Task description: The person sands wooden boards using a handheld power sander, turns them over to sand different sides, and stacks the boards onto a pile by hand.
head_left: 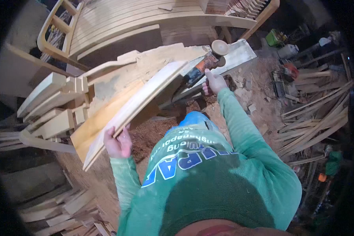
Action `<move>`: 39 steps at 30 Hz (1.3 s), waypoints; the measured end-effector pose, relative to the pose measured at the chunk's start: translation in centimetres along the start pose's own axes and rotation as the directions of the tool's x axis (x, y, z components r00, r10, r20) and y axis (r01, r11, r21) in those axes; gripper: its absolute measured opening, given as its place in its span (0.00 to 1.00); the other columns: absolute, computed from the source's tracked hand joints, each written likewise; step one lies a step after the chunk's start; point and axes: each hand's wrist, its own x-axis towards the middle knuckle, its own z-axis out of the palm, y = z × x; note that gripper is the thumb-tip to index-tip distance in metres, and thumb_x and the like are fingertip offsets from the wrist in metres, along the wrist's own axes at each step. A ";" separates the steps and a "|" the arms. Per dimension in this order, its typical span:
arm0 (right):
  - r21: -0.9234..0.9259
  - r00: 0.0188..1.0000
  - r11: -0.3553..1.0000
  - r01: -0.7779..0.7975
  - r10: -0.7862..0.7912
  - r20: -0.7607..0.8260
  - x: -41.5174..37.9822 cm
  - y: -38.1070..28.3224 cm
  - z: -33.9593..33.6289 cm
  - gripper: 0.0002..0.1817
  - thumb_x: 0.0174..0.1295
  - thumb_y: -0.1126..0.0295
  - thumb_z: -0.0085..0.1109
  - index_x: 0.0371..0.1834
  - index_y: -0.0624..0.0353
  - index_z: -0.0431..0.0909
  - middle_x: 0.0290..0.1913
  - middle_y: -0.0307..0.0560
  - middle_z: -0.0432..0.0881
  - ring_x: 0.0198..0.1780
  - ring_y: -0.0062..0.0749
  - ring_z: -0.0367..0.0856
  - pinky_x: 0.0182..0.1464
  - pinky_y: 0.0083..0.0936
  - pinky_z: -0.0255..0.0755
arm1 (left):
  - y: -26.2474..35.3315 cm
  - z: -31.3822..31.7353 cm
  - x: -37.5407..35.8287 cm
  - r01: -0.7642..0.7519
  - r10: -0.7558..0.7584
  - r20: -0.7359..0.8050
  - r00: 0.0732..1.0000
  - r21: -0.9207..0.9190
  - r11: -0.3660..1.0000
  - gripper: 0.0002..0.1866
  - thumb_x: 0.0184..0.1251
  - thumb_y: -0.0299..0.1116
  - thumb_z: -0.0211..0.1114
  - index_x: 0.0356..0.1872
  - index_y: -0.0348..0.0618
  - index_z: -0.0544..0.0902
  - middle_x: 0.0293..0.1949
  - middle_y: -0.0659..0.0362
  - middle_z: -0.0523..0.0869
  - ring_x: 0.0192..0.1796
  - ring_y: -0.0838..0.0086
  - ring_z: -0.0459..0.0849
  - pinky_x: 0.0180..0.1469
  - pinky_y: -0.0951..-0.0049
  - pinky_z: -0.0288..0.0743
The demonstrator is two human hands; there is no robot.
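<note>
Over dusty floor point(102, 179), holds likely stiff board point(139, 101) by its edge, the best spot, with left hand point(118, 142), but can't tell the hold of right hand point(215, 82).

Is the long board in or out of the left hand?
In: the left hand is closed on the long board, near one end.

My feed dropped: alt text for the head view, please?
The left hand grips a long pale board near its lower end; the right hand is at an orange-and-black disc tool, its hold unclear. Slatted wooden furniture stands beyond; wood strips lie at right.
</note>
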 end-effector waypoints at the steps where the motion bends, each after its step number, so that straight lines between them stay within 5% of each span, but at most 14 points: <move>1: 0.093 0.997 0.995 -0.024 0.017 0.082 -1.5 -0.8 -0.1 0.42 0.70 0.31 0.50 0.49 0.70 0.78 0.40 0.57 0.87 0.34 0.38 0.88 0.35 0.34 0.86 | 0.0 0.0 -0.8 -0.094 0.096 -0.020 0.995 0.081 0.992 0.23 0.68 0.31 0.58 0.60 0.27 0.76 0.57 0.43 0.84 0.57 0.49 0.86 0.56 0.57 0.87; 5: 0.509 0.878 0.841 -0.183 -0.094 0.469 -5.7 -4.4 -1.0 0.48 0.70 0.26 0.42 0.60 0.70 0.76 0.50 0.59 0.87 0.48 0.40 0.89 0.51 0.36 0.84 | 1.5 2.1 -4.0 -0.356 0.393 -0.050 0.918 0.329 0.874 0.27 0.61 0.34 0.62 0.62 0.34 0.77 0.51 0.49 0.87 0.51 0.59 0.88 0.43 0.67 0.88; 8: 0.723 0.701 0.633 -0.276 -0.382 0.602 -8.0 -7.5 -0.8 0.53 0.68 0.24 0.41 0.66 0.74 0.71 0.60 0.61 0.83 0.61 0.42 0.84 0.64 0.39 0.78 | 6.9 3.3 -4.7 -0.286 0.210 0.277 0.938 0.274 0.918 0.27 0.54 0.34 0.65 0.58 0.35 0.79 0.51 0.47 0.87 0.58 0.54 0.86 0.61 0.48 0.83; 10: 0.791 0.614 0.573 -0.215 -0.551 0.565 -7.4 -7.8 -1.6 0.53 0.69 0.27 0.42 0.75 0.71 0.64 0.65 0.60 0.80 0.69 0.46 0.78 0.72 0.41 0.72 | 6.4 9.0 -4.7 -0.424 0.318 0.332 0.888 0.326 0.845 0.27 0.55 0.35 0.65 0.57 0.36 0.80 0.50 0.48 0.87 0.57 0.55 0.86 0.59 0.50 0.84; 13: 0.880 0.526 0.431 -0.201 -0.710 0.468 -8.3 -9.7 -4.3 0.40 0.64 0.57 0.62 0.76 0.68 0.64 0.68 0.61 0.77 0.68 0.50 0.78 0.73 0.46 0.70 | 6.7 13.5 -0.5 -0.513 0.288 0.522 0.803 0.360 0.779 0.27 0.57 0.37 0.64 0.58 0.37 0.79 0.52 0.49 0.87 0.55 0.56 0.87 0.57 0.52 0.85; 15: 0.893 0.508 0.392 -0.223 -0.735 0.449 -9.7 -12.6 -6.9 0.41 0.58 0.63 0.60 0.75 0.69 0.63 0.68 0.62 0.76 0.68 0.52 0.78 0.73 0.48 0.70 | 4.0 19.9 1.8 -0.460 0.281 0.530 0.800 0.243 0.854 0.28 0.62 0.42 0.63 0.62 0.38 0.78 0.54 0.51 0.86 0.57 0.57 0.86 0.60 0.52 0.82; 16: 0.896 0.491 0.380 -0.229 -0.750 0.443 -10.2 -14.4 -8.3 0.41 0.54 0.66 0.59 0.75 0.69 0.63 0.68 0.63 0.76 0.68 0.53 0.78 0.73 0.48 0.70 | 2.8 21.8 4.2 -0.492 0.298 0.663 0.687 0.122 0.862 0.30 0.75 0.53 0.56 0.67 0.41 0.77 0.65 0.51 0.82 0.65 0.57 0.81 0.65 0.52 0.78; 18: 0.949 0.561 0.303 -0.085 -0.773 0.297 -11.8 -17.8 -10.5 0.41 0.55 0.66 0.60 0.75 0.69 0.63 0.67 0.63 0.76 0.67 0.54 0.77 0.73 0.49 0.70 | -2.2 26.9 6.7 -0.442 0.364 0.505 0.782 0.039 0.896 0.30 0.77 0.53 0.56 0.70 0.42 0.74 0.67 0.53 0.80 0.69 0.58 0.77 0.72 0.52 0.71; 19: 0.967 0.589 0.254 -0.011 -0.780 0.211 -12.2 -19.0 -11.9 0.41 0.55 0.66 0.60 0.75 0.69 0.63 0.67 0.64 0.76 0.67 0.55 0.77 0.73 0.49 0.70 | -5.7 27.3 8.1 -0.376 0.225 0.695 0.683 0.071 0.924 0.28 0.79 0.48 0.57 0.71 0.42 0.73 0.67 0.52 0.80 0.67 0.60 0.78 0.70 0.58 0.73; 21: 0.965 0.585 0.240 0.107 -0.800 0.134 -11.2 -21.0 -15.6 0.40 0.57 0.66 0.60 0.74 0.71 0.62 0.66 0.64 0.77 0.66 0.55 0.78 0.73 0.49 0.70 | -12.0 25.1 13.6 -0.625 0.100 0.742 0.663 0.474 0.620 0.17 0.79 0.33 0.60 0.62 0.38 0.79 0.51 0.57 0.86 0.54 0.68 0.84 0.57 0.67 0.79; 23: 0.968 0.600 0.202 0.146 -0.796 0.075 -10.0 -22.8 -19.0 0.39 0.57 0.67 0.59 0.74 0.71 0.62 0.65 0.64 0.77 0.66 0.55 0.78 0.73 0.49 0.70 | -18.6 23.6 14.2 -0.602 -0.109 0.592 0.798 0.792 -0.101 0.28 0.63 0.40 0.78 0.60 0.37 0.80 0.50 0.53 0.87 0.52 0.68 0.86 0.53 0.69 0.81; 26: 0.930 0.592 0.104 0.352 -0.794 -0.136 -6.2 -25.7 -23.9 0.37 0.57 0.69 0.56 0.73 0.71 0.65 0.66 0.62 0.77 0.66 0.55 0.78 0.73 0.50 0.70 | -24.7 16.6 15.2 -0.506 -0.219 0.529 0.820 0.491 -0.709 0.48 0.50 0.57 0.78 0.72 0.45 0.73 0.63 0.43 0.81 0.64 0.47 0.79 0.68 0.46 0.70; 28: 0.863 0.516 0.020 0.505 -0.809 -0.283 -3.3 -28.0 -26.8 0.34 0.59 0.70 0.55 0.72 0.71 0.66 0.66 0.60 0.77 0.67 0.53 0.77 0.73 0.49 0.68 | -27.7 14.2 15.4 -0.307 -0.118 0.309 0.944 0.688 -0.658 0.45 0.50 0.56 0.78 0.71 0.52 0.74 0.62 0.47 0.81 0.63 0.46 0.79 0.64 0.43 0.71; 39: 0.767 0.533 0.003 0.642 -0.720 -0.443 9.7 -41.8 -37.6 0.28 0.63 0.69 0.57 0.66 0.70 0.70 0.60 0.55 0.82 0.61 0.47 0.83 0.66 0.43 0.77 | -33.0 18.9 16.0 0.015 0.228 0.238 0.944 0.660 -0.751 0.34 0.45 0.54 0.78 0.56 0.56 0.81 0.51 0.57 0.84 0.55 0.58 0.83 0.57 0.51 0.74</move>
